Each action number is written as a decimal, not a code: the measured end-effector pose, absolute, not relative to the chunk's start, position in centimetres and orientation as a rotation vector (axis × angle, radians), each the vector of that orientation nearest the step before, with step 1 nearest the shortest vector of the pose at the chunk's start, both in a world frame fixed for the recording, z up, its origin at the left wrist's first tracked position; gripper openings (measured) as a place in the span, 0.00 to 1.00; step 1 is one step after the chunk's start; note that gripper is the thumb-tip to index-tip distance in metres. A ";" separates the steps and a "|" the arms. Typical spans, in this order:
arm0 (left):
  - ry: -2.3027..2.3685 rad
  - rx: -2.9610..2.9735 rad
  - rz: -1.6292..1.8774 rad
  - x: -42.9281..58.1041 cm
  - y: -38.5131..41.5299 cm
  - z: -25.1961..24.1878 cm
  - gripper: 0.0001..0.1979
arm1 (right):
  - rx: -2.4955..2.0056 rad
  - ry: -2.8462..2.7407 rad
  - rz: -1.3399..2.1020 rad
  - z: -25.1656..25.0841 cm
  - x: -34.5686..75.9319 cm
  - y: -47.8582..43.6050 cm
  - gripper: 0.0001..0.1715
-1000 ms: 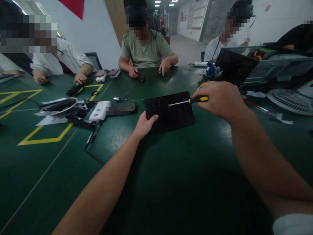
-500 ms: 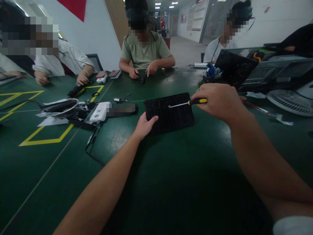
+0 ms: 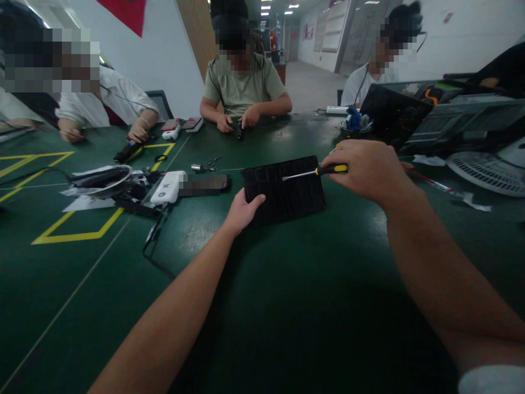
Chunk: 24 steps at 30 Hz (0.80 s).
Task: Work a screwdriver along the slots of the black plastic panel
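Observation:
A flat black case lies tilted above the green table, its inside marked by several ridges or slots. My left hand grips its left edge, thumb over the face and the other fingers hidden beneath. In my right hand is a screwdriver with a yellow and black handle. Its thin silver shaft points left across the case, the tip over the middle; whether it touches, I cannot tell. Another yellow piece with a bit of metal shows above my right fingers, mostly hidden.
To the left lie a dark phone, a white device and a round-rimmed container with cables. Small metal parts lie behind the phone. A white fan and a laptop stand right. Several people sit around the table.
My hands, the case and the screwdriver hold almost the same position. Across the table, a person's hand has moved slightly left toward a small dark object.

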<state>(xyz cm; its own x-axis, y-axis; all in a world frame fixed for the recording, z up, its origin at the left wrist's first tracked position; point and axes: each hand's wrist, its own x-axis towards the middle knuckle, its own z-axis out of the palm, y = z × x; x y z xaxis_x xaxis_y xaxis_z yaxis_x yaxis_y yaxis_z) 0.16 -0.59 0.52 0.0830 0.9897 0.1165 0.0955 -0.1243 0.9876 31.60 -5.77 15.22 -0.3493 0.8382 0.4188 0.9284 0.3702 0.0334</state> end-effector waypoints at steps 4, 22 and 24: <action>1.152 1.399 1.193 0.2 -0.5 0.4 0.22 | -1.573 -2.310 -0.386 15.2 31.8 -5.7 0.19; 1.129 1.370 1.212 0.4 -0.2 0.2 0.23 | -1.655 -2.317 -0.387 15.5 31.9 -5.7 0.19; 1.130 1.370 1.214 0.4 -0.2 0.1 0.24 | -1.647 -2.314 -0.381 15.5 31.9 -5.8 0.20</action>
